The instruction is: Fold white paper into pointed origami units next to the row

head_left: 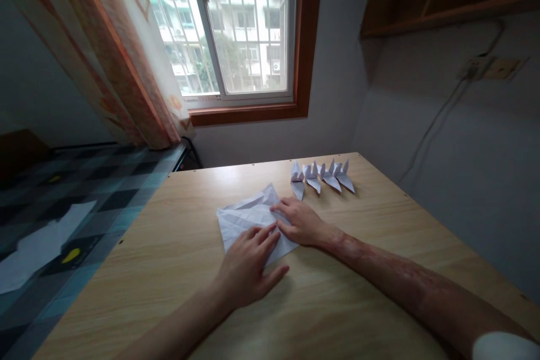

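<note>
A creased white sheet of paper (240, 222) lies on the wooden table, with one pointed corner raised toward the back. My left hand (248, 264) rests on its near part, fingers stretched out and thumb apart. On the right side of the sheet, my right hand (301, 219) presses down with its fingers extended. The fingertips of both hands come close together near the sheet's middle. Parts of the paper are hidden beneath the hands. Behind my right hand stands a row of several folded paper cranes (312, 177).
The light wooden table (169, 270) reaches back toward the wall under a barred window (253, 28). To the left is a checked bed cover (97, 180) with white paper (46, 244) on it. A cable (439, 118) hangs from the socket at right.
</note>
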Demonstrator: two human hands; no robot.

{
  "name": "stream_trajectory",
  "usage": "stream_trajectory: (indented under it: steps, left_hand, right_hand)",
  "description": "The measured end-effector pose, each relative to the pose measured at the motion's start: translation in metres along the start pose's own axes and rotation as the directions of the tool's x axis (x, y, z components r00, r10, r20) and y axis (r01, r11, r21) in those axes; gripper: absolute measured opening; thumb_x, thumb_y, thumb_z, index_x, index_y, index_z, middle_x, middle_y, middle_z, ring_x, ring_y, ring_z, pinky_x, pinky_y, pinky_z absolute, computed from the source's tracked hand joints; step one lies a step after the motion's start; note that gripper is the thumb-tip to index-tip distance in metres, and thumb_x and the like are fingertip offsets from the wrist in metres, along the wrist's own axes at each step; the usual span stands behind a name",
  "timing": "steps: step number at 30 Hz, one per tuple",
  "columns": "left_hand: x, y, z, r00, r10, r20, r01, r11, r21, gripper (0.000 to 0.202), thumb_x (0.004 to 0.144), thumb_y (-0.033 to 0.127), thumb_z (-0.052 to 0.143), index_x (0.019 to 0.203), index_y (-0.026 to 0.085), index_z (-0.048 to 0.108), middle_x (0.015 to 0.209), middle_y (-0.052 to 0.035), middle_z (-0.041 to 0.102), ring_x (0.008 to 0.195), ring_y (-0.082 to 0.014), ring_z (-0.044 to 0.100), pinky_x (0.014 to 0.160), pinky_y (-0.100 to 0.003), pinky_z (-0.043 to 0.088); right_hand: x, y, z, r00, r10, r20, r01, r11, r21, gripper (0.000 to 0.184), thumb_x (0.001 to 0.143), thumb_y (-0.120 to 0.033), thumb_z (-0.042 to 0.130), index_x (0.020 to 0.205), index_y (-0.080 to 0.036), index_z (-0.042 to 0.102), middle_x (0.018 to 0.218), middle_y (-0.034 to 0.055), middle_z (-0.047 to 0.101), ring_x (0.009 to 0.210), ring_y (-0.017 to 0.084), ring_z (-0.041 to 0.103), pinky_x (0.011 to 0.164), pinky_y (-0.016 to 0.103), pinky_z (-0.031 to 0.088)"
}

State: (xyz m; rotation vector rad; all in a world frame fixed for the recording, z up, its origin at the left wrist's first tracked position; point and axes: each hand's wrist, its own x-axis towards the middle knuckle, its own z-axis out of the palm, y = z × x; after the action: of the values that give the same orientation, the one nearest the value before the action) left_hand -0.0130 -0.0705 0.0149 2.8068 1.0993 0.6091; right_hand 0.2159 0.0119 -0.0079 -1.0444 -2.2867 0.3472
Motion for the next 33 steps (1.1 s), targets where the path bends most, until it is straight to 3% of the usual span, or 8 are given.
stream_trajectory:
  steps: [3, 8, 11, 14, 19, 25, 29, 33]
  left_hand:
    - [-0.002, -0.008, -0.007, 0.997, 0.071, 0.010, -0.070, 0.992, -0.106, 0.053, 0.096, 0.049, 0.075, 0.142, 0.024, 0.068, 0.147, -0.0144, 0.073, 0.122, -0.0357, 0.073, 0.104, -0.053, 0.062]
    - [-0.012, -0.051, -0.026, 0.975, 0.220, 0.024, -0.207, 0.945, -0.254, 0.054, 0.093, 0.045, 0.079, 0.143, 0.027, 0.065, 0.148, -0.0124, 0.073, 0.130, -0.0323, 0.073, 0.109, -0.047, 0.061]
    - [-0.013, -0.079, -0.034, 0.992, 0.124, 0.012, -0.117, 0.964, -0.237, 0.051, 0.099, 0.036, 0.070, 0.149, 0.027, 0.062, 0.158, -0.0137, 0.065, 0.141, -0.0324, 0.066, 0.116, -0.050, 0.058]
    - [-0.011, -0.097, -0.033, 1.000, -0.010, 0.010, 0.012, 0.974, -0.224, 0.035, 0.106, 0.025, 0.055, 0.138, 0.026, 0.069, 0.153, -0.0115, 0.069, 0.136, -0.0278, 0.070, 0.115, -0.045, 0.059]
    - [-0.011, -0.105, -0.027, 0.998, -0.059, 0.025, 0.064, 0.962, -0.266, 0.035, 0.106, 0.021, 0.051, 0.132, 0.025, 0.074, 0.151, -0.0107, 0.070, 0.133, -0.0258, 0.072, 0.114, -0.041, 0.060]
    - [-0.009, -0.101, -0.026, 0.998, -0.064, -0.002, 0.062, 0.970, -0.234, 0.034, 0.103, 0.017, 0.052, 0.128, 0.024, 0.074, 0.148, -0.0108, 0.072, 0.134, -0.0269, 0.071, 0.117, -0.045, 0.058]
    - [-0.009, -0.100, -0.025, 0.998, -0.059, 0.010, 0.060, 0.975, -0.215, 0.033, 0.104, 0.017, 0.051, 0.128, 0.024, 0.072, 0.148, -0.0115, 0.072, 0.134, -0.0269, 0.070, 0.117, -0.045, 0.058]
    - [-0.009, -0.096, -0.031, 0.999, -0.027, 0.032, 0.034, 0.976, -0.217, 0.033, 0.105, 0.021, 0.053, 0.131, 0.024, 0.072, 0.149, -0.0129, 0.071, 0.135, -0.0279, 0.069, 0.117, -0.046, 0.057]
  right_hand:
    - [-0.008, 0.001, -0.008, 1.000, 0.012, 0.024, -0.013, 0.999, 0.046, 0.040, 0.100, -0.023, 0.068, 0.139, -0.014, 0.071, 0.125, 0.0165, 0.075, 0.121, 0.032, 0.068, 0.112, 0.048, 0.053]
    - [-0.035, 0.016, -0.028, 0.995, -0.069, 0.076, 0.053, 0.978, 0.199, 0.059, 0.089, -0.003, 0.053, 0.144, -0.013, 0.070, 0.127, 0.0151, 0.072, 0.122, 0.030, 0.065, 0.113, 0.048, 0.053]
    - [-0.043, 0.024, -0.036, 0.987, -0.127, 0.096, 0.100, 0.965, 0.241, 0.071, 0.086, 0.003, 0.047, 0.152, -0.017, 0.065, 0.127, 0.0134, 0.069, 0.124, 0.028, 0.063, 0.115, 0.048, 0.053]
    - [-0.044, 0.030, -0.041, 0.978, -0.165, 0.129, 0.128, 0.958, 0.257, 0.071, 0.092, 0.004, 0.045, 0.157, -0.021, 0.061, 0.125, 0.0119, 0.068, 0.123, 0.026, 0.063, 0.114, 0.045, 0.054]
    - [-0.046, 0.037, -0.046, 0.967, -0.199, 0.158, 0.156, 0.956, 0.248, 0.058, 0.107, -0.007, 0.050, 0.160, -0.028, 0.059, 0.138, 0.0117, 0.067, 0.130, 0.024, 0.065, 0.117, 0.043, 0.054]
    - [-0.052, 0.026, -0.047, 0.943, -0.332, -0.006, 0.330, 0.938, -0.105, 0.053, 0.099, -0.019, 0.073, 0.150, -0.032, 0.069, 0.182, 0.0086, 0.033, 0.166, 0.032, 0.036, 0.136, 0.056, 0.032]
    - [-0.052, 0.019, -0.047, 0.883, -0.464, 0.071, 0.468, 0.855, -0.224, 0.067, 0.090, -0.008, 0.065, 0.155, -0.023, 0.062, 0.177, 0.0095, 0.045, 0.165, 0.029, 0.039, 0.138, 0.056, 0.029]
    - [-0.049, 0.024, -0.043, 0.843, -0.530, 0.086, 0.537, 0.839, -0.090, 0.046, 0.090, -0.012, 0.063, 0.134, -0.020, 0.074, 0.142, 0.0108, 0.077, 0.130, 0.027, 0.071, 0.119, 0.050, 0.052]
